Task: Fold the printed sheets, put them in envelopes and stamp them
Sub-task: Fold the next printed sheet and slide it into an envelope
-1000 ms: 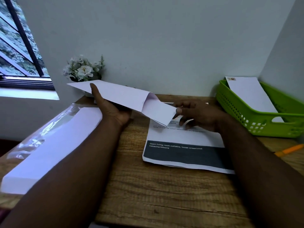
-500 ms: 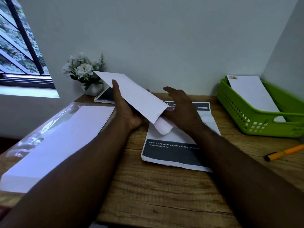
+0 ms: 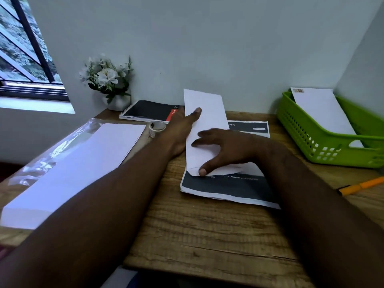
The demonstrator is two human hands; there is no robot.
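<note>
Near edge: wooden desk [image 3: 207, 235], both forearms reaching in over it.

Mid-desk, left: stack of blank envelopes [image 3: 79, 163] in clear wrap, many unused. Centre: pile of printed sheets [image 3: 228, 188], flat and unfolded, dark band uppermost. Right: orange pen [image 3: 361, 186].

On the pile: one white envelope [image 3: 204, 129], long axis running away from the body, flap end nearest. Right hand [image 3: 226, 150] spread over the near half, fingers straight, thumb tip pressing the flap edge down; pinching nothing. Left hand [image 3: 182, 127] beside the far half, fingers extended, one fingertip resting on the paper; steadying, not gripping. Contents of this envelope: cannot tell. No stamp seen on it.

Further back: roll of stamps or tape [image 3: 156, 128], cannot tell which, just left of the left hand; notebook [image 3: 149, 111]; flower pot [image 3: 108, 80] at the wall. Far right: green basket [image 3: 328, 140] holding one stamped envelope [image 3: 320, 113].

Judgement: early in the job. One piece looks finished in the basket, one in hand at the flap-closing stage, stamp outstanding; remaining sheets unfolded.
</note>
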